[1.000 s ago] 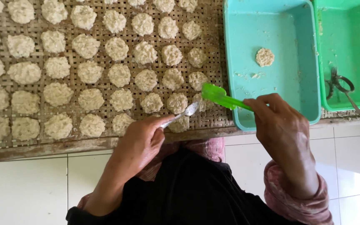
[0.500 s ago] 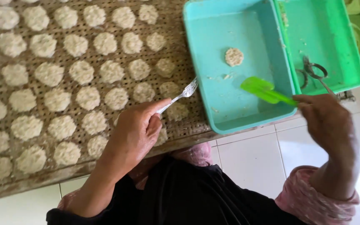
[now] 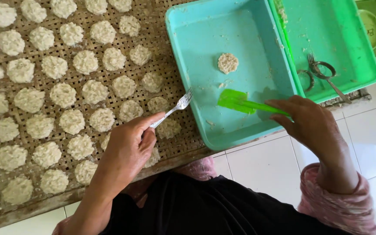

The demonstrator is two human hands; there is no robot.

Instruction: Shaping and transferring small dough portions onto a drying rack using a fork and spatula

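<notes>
Fork sat pinched in the left hand, tines over the woven tray's right edge. Right hand was clamped on a green spatula, blade inside the turquoise tub near one rice patty.

Head camera looks steeply down, close above the hands.

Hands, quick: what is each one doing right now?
Left hand: closed on a fork.
Right hand: closed on a green spatula.
</notes>
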